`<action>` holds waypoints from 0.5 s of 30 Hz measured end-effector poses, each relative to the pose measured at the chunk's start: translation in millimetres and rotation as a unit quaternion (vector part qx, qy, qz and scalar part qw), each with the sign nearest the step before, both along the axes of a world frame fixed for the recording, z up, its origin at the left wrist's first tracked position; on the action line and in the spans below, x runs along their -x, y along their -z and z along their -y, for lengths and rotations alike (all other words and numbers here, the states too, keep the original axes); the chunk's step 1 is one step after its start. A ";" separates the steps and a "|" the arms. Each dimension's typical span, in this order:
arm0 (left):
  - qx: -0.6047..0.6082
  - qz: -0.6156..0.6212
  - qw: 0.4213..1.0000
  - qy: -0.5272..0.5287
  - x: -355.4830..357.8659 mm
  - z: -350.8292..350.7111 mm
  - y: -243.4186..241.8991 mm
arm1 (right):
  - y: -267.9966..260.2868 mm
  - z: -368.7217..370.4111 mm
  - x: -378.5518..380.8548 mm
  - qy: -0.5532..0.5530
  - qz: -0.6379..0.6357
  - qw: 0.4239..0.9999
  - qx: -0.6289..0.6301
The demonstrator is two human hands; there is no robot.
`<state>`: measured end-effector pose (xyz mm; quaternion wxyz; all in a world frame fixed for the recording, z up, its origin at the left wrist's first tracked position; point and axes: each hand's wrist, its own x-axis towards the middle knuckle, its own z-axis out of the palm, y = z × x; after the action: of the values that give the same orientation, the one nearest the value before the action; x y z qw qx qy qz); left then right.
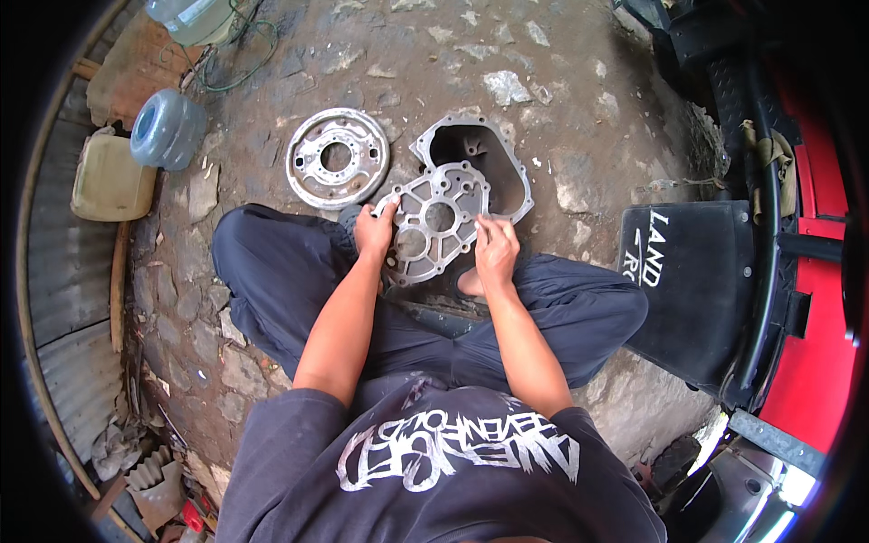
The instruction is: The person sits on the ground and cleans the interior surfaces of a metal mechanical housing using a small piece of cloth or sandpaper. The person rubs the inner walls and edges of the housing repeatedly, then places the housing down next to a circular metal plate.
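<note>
A ribbed metal housing cover [456, 243], pierced by round openings and bolt holes, is tilted up between my knees. My left hand [375, 231] grips its left edge, the thumb lying on the face. At the right edge, my right hand [496, 246] has its fingers bent, with the fingertips at the rim; whether they grip it or only touch it, I cannot tell. Just beyond the cover lies a hollow metal casing [506, 159] with a flanged rim, partly hidden by it. A round metal backing plate [312, 186] with a central hole rests on the ground to the left.
Uneven stone-and-earth ground [421, 68] surrounds me. To the left stand a blue-tinted water jug [178, 129] and a yellowish jerrycan [112, 178] near a corrugated metal wall [64, 271]. Close on my right are a black mud flap [686, 292] and a red vehicle body [815, 366].
</note>
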<state>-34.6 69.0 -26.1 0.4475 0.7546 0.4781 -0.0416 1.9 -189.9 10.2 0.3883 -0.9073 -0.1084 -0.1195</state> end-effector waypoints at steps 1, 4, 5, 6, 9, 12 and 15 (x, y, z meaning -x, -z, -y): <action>0.008 -0.001 1.000 -0.001 1.7 1.0 -0.8 | -1.2 1.4 4.8 0.003 -0.017 1.000 -0.006; 0.009 -0.001 1.000 -0.002 -5.4 3.8 -8.2 | -5.4 2.8 -0.7 0.002 -0.011 1.000 -0.003; 0.020 0.003 1.000 -0.001 -9.4 4.1 -11.6 | -6.1 1.4 -7.0 0.005 -0.001 1.000 -0.006; -0.015 0.004 1.000 0.004 -9.4 1.4 -7.6 | -8.4 -1.0 -8.8 0.003 0.005 1.000 -0.011; -0.020 0.014 0.999 -0.022 -11.5 -3.8 3.1 | -15.7 -9.1 -9.3 0.002 -0.004 1.000 -0.021; 0.018 -0.014 1.000 0.010 -9.2 1.4 -13.8 | -10.4 1.3 -0.5 -0.008 -0.019 1.000 -0.007; 0.024 -0.010 1.000 -0.006 -7.7 1.5 -11.7 | -8.2 -3.7 -11.0 0.003 -0.021 0.999 -0.025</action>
<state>-26.9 67.5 -14.3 0.4604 0.7405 0.4861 -0.0580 12.9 -186.3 18.5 0.4127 -0.8999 -0.0945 -0.1042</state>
